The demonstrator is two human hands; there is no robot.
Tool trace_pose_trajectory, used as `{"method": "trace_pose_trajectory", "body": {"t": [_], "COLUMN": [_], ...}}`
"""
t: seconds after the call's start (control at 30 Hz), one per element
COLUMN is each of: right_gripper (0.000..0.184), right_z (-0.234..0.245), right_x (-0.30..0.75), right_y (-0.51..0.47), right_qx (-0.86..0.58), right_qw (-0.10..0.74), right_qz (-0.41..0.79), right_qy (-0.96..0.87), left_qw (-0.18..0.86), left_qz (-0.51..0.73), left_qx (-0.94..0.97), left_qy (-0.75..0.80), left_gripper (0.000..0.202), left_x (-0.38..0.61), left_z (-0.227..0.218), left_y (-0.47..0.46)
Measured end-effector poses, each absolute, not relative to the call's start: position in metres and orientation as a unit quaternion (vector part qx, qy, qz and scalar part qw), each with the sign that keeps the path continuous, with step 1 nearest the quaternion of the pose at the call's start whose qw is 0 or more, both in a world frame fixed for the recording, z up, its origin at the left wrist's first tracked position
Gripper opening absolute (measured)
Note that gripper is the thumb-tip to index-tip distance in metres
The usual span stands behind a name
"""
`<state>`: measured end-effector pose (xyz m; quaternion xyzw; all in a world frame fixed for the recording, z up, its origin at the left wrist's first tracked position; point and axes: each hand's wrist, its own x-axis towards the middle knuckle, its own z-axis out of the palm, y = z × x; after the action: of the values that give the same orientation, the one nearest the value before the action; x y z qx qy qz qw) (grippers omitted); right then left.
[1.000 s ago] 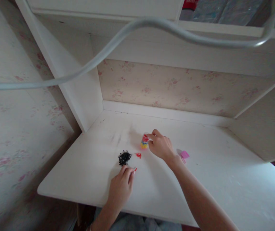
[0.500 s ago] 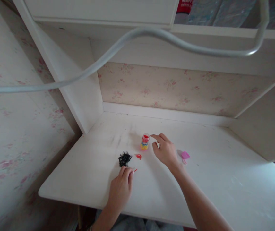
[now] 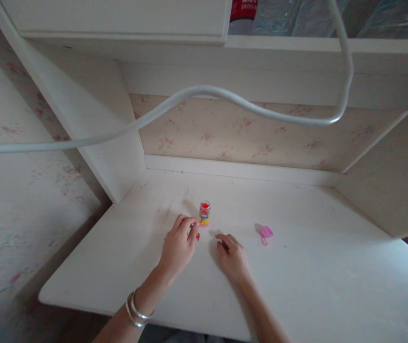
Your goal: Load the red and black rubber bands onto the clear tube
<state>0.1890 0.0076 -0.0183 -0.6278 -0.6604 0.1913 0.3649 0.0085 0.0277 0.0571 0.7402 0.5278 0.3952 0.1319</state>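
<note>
A small clear jar stands upright on the white table, with red, blue and yellow layers of small pieces inside. My left hand is beside it, thumb and forefinger pinched on a thin red band that shows against the jar's front. Just under those fingertips a few red bands lie on the table. The black pile is hidden behind my left hand. My right hand rests low over the table to the right, fingers bent and apart, with nothing seen in it.
A pink lid-like piece with a loop lies right of my right hand. A pale cable crosses the view above the white table. Shelf panels and floral wallpaper stand behind and at the left.
My left hand has moved up and forward with the red band, from near the black pile to the jar. My right hand has drawn back from the jar. The view has shifted slightly.
</note>
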Motion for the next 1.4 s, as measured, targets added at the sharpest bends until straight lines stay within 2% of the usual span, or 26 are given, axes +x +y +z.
{"method": "trace_pose_trajectory", "body": {"t": [0.23,0.47,0.77,1.03,1.2,1.4], "right_gripper": [0.03,0.028,0.029,0.027,0.02,0.025], "right_z": [-0.019,-0.018,-0.013,0.003,0.008,0.005], "right_x": [0.192,0.192,0.192,0.156,0.133,0.134], "right_y": [0.009,0.01,0.008,0.0,0.008,0.01], "right_qx": [-0.622,-0.622,-0.625,-0.658,-0.664,-0.662], "right_qw": [0.371,0.374,0.35,0.234,0.192,0.185], "right_qz": [0.197,0.184,0.2,0.145,0.082,0.066], "right_qy": [-0.661,-0.663,-0.668,-0.701,-0.717,-0.723], "left_qw": [0.034,0.014,0.054,0.221,0.248,0.26], "left_qz": [0.366,0.321,0.352,0.337,0.357,0.369], "left_qx": [0.753,0.754,0.746,0.716,0.691,0.683], "left_qy": [0.546,0.573,0.563,0.57,0.578,0.574], "left_gripper": [0.023,0.023,0.023,0.019,0.016,0.015], "left_x": [0.027,0.031,0.012,-0.005,-0.005,-0.008], "left_z": [0.08,0.077,0.076,0.008,-0.018,-0.022], "left_y": [0.067,0.075,0.055,0.002,-0.013,-0.011]}}
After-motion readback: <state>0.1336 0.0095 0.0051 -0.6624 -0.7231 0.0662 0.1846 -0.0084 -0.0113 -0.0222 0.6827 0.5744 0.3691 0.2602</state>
